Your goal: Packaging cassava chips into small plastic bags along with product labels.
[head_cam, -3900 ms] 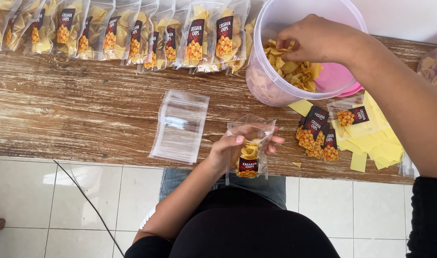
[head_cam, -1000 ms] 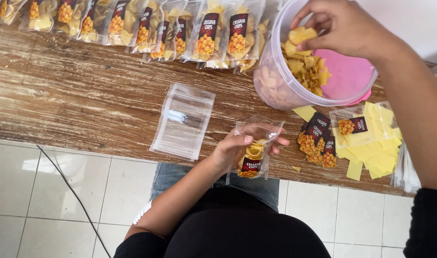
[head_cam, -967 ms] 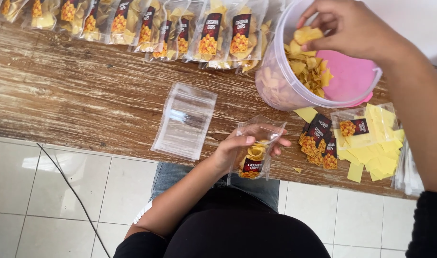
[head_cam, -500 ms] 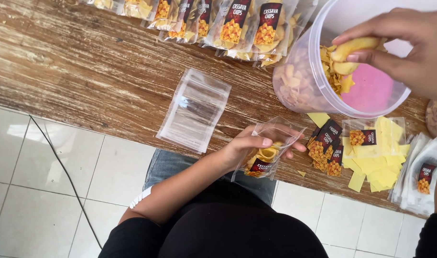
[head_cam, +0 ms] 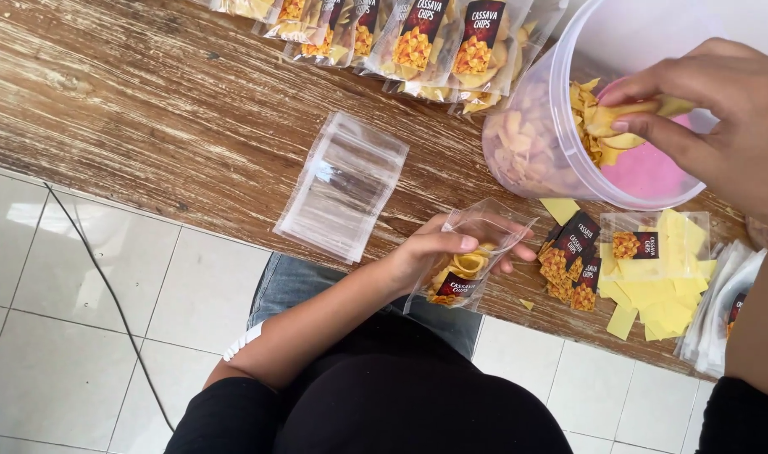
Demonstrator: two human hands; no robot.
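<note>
- The clear pouch (head_cam: 468, 256) sits in my left hand (head_cam: 434, 252) at the near edge of the wooden table (head_cam: 149, 109), just over my lap, its mouth held open and tilted toward the tub (head_cam: 560, 126).
- Since half a second ago the pouch has barely shifted; my left hand keeps the same grip, thumb across the front, fingers behind.
- My right hand (head_cam: 720, 118) has dropped a little lower over the tub's rim and is still pinched on a few yellow chips (head_cam: 628, 126), now nearer the pouch than when it was digging in the tub some seconds back.
- The view has slid left and down, so the row of filled packets (head_cam: 418, 38) is cut off more at the top edge.
- My right forearm covers part of the stack of empty labelled bags (head_cam: 720, 311) at the right; how many lie there I cannot tell.
- The tub's far rim runs out of the picture, and its frosted wall blurs the chips inside.
- The pouch is see-through and crinkled, with a dark label showing orange chips low on its front, and a few curled yellow chips at the bottom.
- A flat pile of empty clear bags (head_cam: 342, 185) lies just left of the pouch; loose labels (head_cam: 573, 256) and yellow paper slips (head_cam: 661, 290) lie to its right.
</note>
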